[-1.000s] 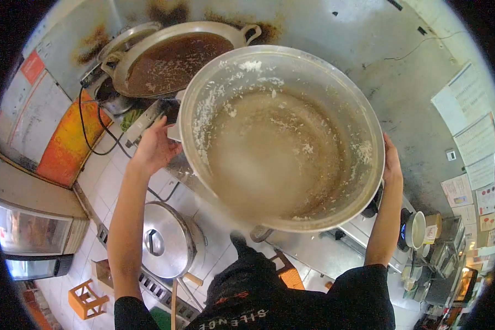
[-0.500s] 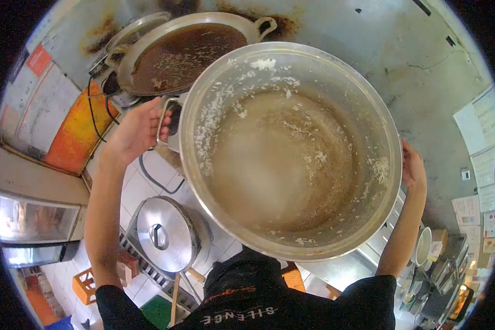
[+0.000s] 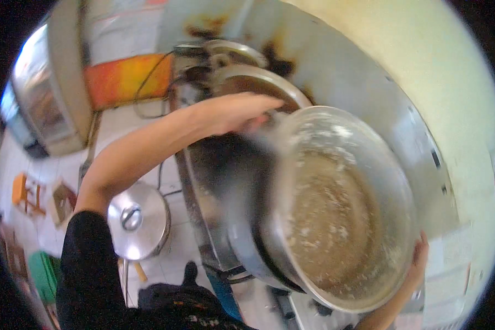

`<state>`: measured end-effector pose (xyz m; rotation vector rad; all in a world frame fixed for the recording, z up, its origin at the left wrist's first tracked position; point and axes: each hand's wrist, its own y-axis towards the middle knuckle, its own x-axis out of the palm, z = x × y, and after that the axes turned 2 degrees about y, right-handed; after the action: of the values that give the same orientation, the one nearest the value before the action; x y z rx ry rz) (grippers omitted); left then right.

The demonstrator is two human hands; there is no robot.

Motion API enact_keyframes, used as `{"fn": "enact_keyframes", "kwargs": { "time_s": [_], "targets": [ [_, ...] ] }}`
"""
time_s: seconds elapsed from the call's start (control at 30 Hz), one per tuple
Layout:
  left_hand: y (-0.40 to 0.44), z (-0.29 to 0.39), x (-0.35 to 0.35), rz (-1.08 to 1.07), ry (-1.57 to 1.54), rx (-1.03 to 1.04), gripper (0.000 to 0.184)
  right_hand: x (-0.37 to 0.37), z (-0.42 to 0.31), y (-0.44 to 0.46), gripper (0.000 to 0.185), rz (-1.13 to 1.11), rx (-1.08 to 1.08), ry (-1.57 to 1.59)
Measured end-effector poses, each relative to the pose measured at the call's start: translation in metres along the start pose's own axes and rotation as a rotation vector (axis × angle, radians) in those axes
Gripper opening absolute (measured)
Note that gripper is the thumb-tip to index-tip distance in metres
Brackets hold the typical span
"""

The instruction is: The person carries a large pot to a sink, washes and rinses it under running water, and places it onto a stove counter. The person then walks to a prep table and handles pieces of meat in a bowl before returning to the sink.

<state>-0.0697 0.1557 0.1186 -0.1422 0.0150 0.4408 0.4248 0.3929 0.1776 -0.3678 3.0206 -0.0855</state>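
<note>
A large metal cooking pot (image 3: pixel 391 190) is held up tilted, its open mouth facing me. White rice grains cling to its wall and lie over its brownish bottom. My left hand (image 3: pixel 250 113) is closed at the pot's left side, where the handle is blurred by motion. Around the lower right side is my right hand (image 3: pixel 419 256), most of its fingers hidden behind the pot. Just past my left hand stands a wide pan (image 3: pixel 278 82) of brown liquid, partly covered by the arm and pot.
A lidded metal pot (image 3: pixel 140 228) stands low at the left. Behind the pans runs a stained metal wall panel (image 3: pixel 363 82). An orange stool (image 3: pixel 27 192) and a glass-fronted cabinet (image 3: pixel 44 88) are at the far left. A cable (image 3: pixel 143 91) hangs near the orange-yellow panel (image 3: pixel 121 80).
My view has turned, and the pot has swung and tilted to the lower right in both hands. My left arm now reaches across, close by the pan of brown liquid.
</note>
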Motion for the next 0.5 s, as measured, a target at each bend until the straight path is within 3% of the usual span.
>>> {"fn": "enact_keyframes", "kwargs": {
  "time_s": [0.07, 0.1, 0.13, 0.2, 0.5],
  "targets": [
    [-0.036, 0.031, -0.004, 0.049, -0.085, 0.137, 0.046, 0.012, -0.005, -0.030, 0.029, -0.028, -0.036, -0.015],
    [-0.058, 0.043, -0.018, 0.022, 0.035, 0.269, 0.043, 0.019, -0.003, -0.044, 0.029, -0.040, -0.044, -0.025],
    [-0.088, 0.049, -0.021, 0.035, -0.088, 0.308, 0.040, 0.027, 0.000, -0.055, 0.029, -0.059, -0.051, -0.042],
    [-0.140, 0.062, -0.029, 0.125, -0.050, 0.406, 0.039, 0.043, -0.001, -0.078, 0.030, -0.102, -0.058, -0.076],
    [-0.426, 0.027, -0.033, 0.455, -0.091, 0.335, 0.033, 0.082, 0.006, -0.189, 0.031, -0.355, -0.114, -0.120]
  ]
}}
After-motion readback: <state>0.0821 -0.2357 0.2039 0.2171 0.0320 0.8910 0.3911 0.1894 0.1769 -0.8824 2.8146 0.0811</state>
